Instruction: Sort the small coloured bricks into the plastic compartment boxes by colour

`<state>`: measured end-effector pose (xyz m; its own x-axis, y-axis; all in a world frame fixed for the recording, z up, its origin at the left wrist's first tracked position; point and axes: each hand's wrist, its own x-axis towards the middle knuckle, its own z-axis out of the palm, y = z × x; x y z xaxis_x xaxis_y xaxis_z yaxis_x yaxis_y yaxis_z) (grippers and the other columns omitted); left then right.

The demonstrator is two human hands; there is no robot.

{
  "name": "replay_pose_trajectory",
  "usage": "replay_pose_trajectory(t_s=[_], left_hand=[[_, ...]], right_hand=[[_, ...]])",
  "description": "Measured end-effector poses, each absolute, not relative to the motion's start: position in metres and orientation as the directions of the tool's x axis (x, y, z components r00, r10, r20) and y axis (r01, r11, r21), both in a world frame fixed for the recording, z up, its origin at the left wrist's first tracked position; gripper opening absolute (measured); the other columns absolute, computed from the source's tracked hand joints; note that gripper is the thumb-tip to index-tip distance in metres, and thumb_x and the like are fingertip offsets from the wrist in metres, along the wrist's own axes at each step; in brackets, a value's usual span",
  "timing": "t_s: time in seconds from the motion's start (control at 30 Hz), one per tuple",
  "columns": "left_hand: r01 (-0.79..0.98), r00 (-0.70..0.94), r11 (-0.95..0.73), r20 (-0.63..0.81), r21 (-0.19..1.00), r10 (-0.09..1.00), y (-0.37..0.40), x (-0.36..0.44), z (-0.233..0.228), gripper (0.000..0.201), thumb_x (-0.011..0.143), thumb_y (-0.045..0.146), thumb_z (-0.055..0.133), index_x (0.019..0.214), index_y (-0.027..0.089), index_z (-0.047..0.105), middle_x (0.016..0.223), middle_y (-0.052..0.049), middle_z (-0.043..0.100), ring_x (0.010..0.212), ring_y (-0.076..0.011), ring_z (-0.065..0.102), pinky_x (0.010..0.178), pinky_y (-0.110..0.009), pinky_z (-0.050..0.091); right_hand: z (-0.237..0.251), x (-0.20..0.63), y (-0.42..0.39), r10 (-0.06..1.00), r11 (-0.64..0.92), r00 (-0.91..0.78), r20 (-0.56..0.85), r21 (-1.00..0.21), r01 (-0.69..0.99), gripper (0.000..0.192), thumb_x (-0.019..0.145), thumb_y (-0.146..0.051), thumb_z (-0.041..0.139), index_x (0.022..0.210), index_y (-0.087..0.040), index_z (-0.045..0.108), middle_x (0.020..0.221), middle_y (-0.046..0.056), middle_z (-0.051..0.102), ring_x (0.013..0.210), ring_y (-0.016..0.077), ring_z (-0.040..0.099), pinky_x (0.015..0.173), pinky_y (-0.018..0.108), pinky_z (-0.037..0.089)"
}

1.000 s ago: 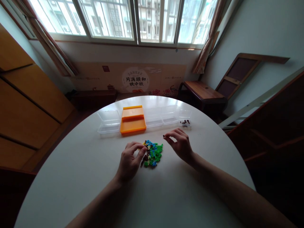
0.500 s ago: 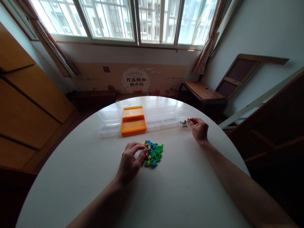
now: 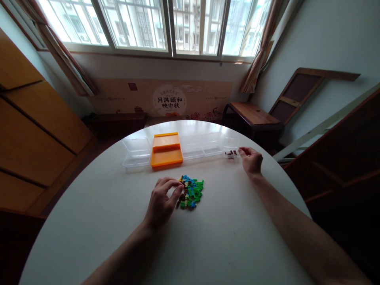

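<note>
Bricks (image 3: 195,192) on white table (image 3: 219,245) (barred window (image 3: 196,29) beyond)

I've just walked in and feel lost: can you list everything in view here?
table: one, white, foreground
brick pile: one, green, blue, brown and yellow, on the table
orange box: one, orange, open, behind the pile
clear boxes: four, colourless, either side of the orange box
brown pieces: several, brown, in the rightmost clear box
window: one, pale-framed, far side
curtains: two, brownish, beside the window
printed panel: one, beige, below the window
cabinet: one, orange-brown, left
low wooden stand: one, brown, behind the table, right
wooden frame: one, brown, right of the stand
left hand: one, bare, at the pile's left edge
right hand: one, bare, beside the rightmost clear box
forearms: two, bare, from the bottom edge
</note>
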<state>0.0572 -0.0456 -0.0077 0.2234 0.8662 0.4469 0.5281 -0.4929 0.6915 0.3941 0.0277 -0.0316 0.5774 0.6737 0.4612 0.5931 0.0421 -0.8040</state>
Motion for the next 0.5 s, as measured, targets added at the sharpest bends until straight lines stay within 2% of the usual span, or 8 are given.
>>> replay_pose_trajectory(t_s=[0.3,0.37,0.5], left_hand=[[0.557,0.239,-0.484,0.428,0.674,0.872,-0.042,0.053,-0.011,0.017,0.086,0.031,0.053,0.085,0.021,0.067,0.089,-0.005,0.063,0.090,-0.0213,0.056,0.084,-0.038,0.049],[0.620,0.258,-0.493,0.435,0.611,0.863,-0.040,0.049,-0.010,0.016,0.082,0.022,0.052,0.084,0.022,0.067,0.090,-0.005,0.064,0.091,-0.0223,0.055,0.083,-0.039,0.048],[0.742,0.359,-0.532,0.427,0.409,0.830,-0.037,0.038,-0.002,0.025,0.068,0.008,0.049,0.077,0.022,0.067,0.093,-0.005,0.066,0.094,-0.0252,0.054,0.085,-0.044,0.042]], right_hand=[[-0.028,0.384,0.023,0.682,0.092,0.549,0.483,-0.802,0.591,0.034,0.074,-0.043,0.062,0.083,-0.012,0.074,0.075,0.010,0.071,0.059,0.0175,0.056,0.062,0.031,0.048],[-0.028,0.380,0.022,0.687,0.111,0.532,0.496,-0.794,0.598,0.033,0.075,-0.043,0.062,0.083,-0.012,0.074,0.075,0.009,0.071,0.059,0.0172,0.056,0.063,0.031,0.048],[-0.031,0.375,0.021,0.696,0.155,0.489,0.526,-0.775,0.612,0.030,0.076,-0.041,0.062,0.083,-0.013,0.073,0.077,0.008,0.071,0.060,0.0165,0.056,0.064,0.031,0.048]])
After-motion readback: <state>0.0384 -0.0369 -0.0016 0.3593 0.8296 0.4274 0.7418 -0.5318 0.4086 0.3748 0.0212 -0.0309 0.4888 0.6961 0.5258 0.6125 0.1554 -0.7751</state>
